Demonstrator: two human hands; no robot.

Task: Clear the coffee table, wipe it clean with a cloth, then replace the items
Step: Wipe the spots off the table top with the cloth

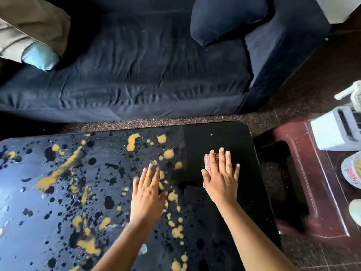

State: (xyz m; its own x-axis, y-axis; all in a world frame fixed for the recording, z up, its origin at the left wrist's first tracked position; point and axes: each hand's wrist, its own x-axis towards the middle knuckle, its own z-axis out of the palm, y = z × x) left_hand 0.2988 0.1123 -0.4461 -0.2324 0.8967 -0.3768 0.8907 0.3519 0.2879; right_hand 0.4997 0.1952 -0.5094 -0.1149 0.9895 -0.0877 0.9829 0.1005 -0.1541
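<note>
The black coffee table [224, 137] fills the lower frame. Its left and middle are covered with orange-yellow splatters [58, 171] and dark wet spots; the right strip looks wiped and glossy. My right hand [220, 177] lies flat, fingers spread, pressing a small red-and-white checked cloth [207, 160] onto the table's right part. Most of the cloth is hidden under the palm. My left hand [148, 190] rests flat and open on the dirty middle of the table, holding nothing.
A dark blue sofa [136, 75] with a navy cushion [224, 18] stands just behind the table. A reddish-brown stool [304, 173] at the right carries a white box [336, 132] and other items. Dark floor runs between them.
</note>
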